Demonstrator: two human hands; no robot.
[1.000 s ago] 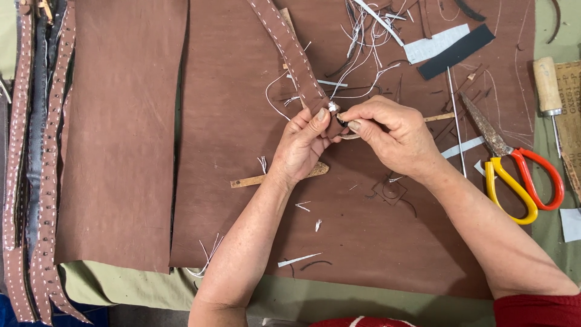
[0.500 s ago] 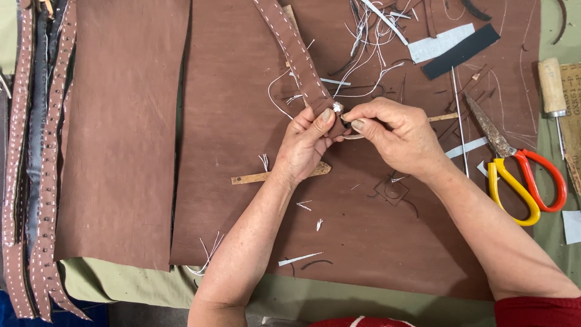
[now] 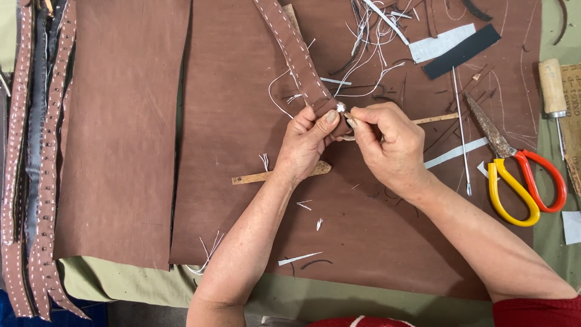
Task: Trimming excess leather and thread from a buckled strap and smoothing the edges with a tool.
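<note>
Head view, the only one here: the stitched leather strap (image 3: 296, 57) runs down from the top edge of the big brown leather sheet (image 3: 242, 200) and its near end sits right in the middle of that sheet, pinched in the left hand (image 3: 305, 145). Left fingers (image 3: 327, 118) are closed on the strap's end, thumb on top. The right hand (image 3: 390, 145) comes in just beside it, fingers narrowed to a tight pinch on a small white thread tuft (image 3: 341, 107) at the strap tip — can't tell if there's a needle in there, too small.

Right of the strap: loose white threads (image 3: 369, 36) at the sheet's top, a thin metal awl (image 3: 461, 133), and beyond that yellow-and-red scissors (image 3: 514, 175) near the sheet's right edge. A flat wooden stick (image 3: 266, 177) lies under the left wrist. More stitched straps (image 3: 36, 181) hang at the desk's far left, well apart from the sheet.

My guess on handling — the strap looks light, fairly stiff but bendable, with a grippy matte face. Best hold is right at the end by the stitch row; the thread is fine and probably easy to snap.
</note>
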